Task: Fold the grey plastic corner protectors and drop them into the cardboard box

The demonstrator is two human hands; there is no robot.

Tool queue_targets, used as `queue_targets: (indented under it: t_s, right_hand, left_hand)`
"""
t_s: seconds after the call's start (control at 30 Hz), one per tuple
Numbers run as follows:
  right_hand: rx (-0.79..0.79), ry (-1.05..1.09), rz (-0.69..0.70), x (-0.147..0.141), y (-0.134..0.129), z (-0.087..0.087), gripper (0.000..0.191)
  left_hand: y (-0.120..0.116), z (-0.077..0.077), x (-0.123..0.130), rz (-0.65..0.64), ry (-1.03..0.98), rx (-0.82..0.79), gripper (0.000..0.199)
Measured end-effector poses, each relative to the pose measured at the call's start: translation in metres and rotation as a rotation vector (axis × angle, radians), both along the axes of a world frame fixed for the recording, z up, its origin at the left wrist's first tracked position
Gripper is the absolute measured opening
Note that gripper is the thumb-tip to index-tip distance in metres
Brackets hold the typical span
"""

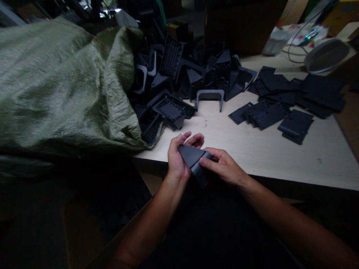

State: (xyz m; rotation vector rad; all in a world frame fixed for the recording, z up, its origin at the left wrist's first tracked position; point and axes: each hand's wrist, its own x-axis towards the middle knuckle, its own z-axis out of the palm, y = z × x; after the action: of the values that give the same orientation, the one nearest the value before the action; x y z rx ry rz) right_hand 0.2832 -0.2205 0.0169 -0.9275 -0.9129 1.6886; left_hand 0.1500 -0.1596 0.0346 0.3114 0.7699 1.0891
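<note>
Between my hands, just off the table's front edge, is a dark grey wedge-shaped plastic housing [191, 154] with a triangular side. My left hand [177, 158] cradles its narrow end, the thumb by the tip and the fingers curled behind. On the wider end my right hand [220, 164] has a grip, with the thumb pressed on a dark plate-like part [199, 172] along that side. Whether this part is separate from the housing I cannot tell. The right fingers are partly hidden behind it.
A heap of similar dark housings [193, 76] spills from a large woven sack [112, 86] at the left. Flat dark plates [266, 114] lie in overlapping stacks on the pale table [221, 144] at the right. Farther back are a round dish [327, 56], a cable and a cardboard box [241, 28].
</note>
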Motion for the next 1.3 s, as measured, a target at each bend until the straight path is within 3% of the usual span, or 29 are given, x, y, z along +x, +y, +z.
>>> queue_targets:
  t_s: [0.1,0.27,0.5,0.7,0.83,0.97,1.13,1.3]
  right_hand:
    - [0.017,-0.027,0.019,0.000,-0.005,0.000,0.043]
    - [0.080,-0.113,0.021,0.006,-0.014,-0.006,0.042]
    - [0.219,-0.284,-0.225,-0.006,-0.026,-0.009,0.039]
    - [0.153,-0.245,-0.153,0.000,-0.019,-0.006,0.037]
    - [0.252,-0.391,-0.175,0.013,-0.021,-0.016,0.039]
    - [0.241,-0.490,-0.337,0.014,-0.030,-0.032,0.047]
    - [0.158,-0.482,-0.549,0.013,-0.035,-0.037,0.052]
    - [0.109,-0.492,-0.647,0.026,-0.031,-0.020,0.060]
  left_hand:
    - [0.005,0.011,-0.002,0.033,0.025,-0.114,0.012]
    - [-0.003,0.017,0.004,0.018,0.070,-0.087,0.023]
    - [-0.012,0.017,0.012,0.079,0.205,0.055,0.034]
    - [-0.006,0.017,0.012,0.058,0.169,0.028,0.034]
    - [0.002,0.021,0.007,0.054,0.083,-0.060,0.027]
    - [0.013,0.018,0.002,0.038,0.034,-0.147,0.027]
    - [0.012,0.004,0.003,0.024,0.293,0.121,0.037]
    - [0.008,0.013,0.001,-0.126,0.555,0.486,0.031]
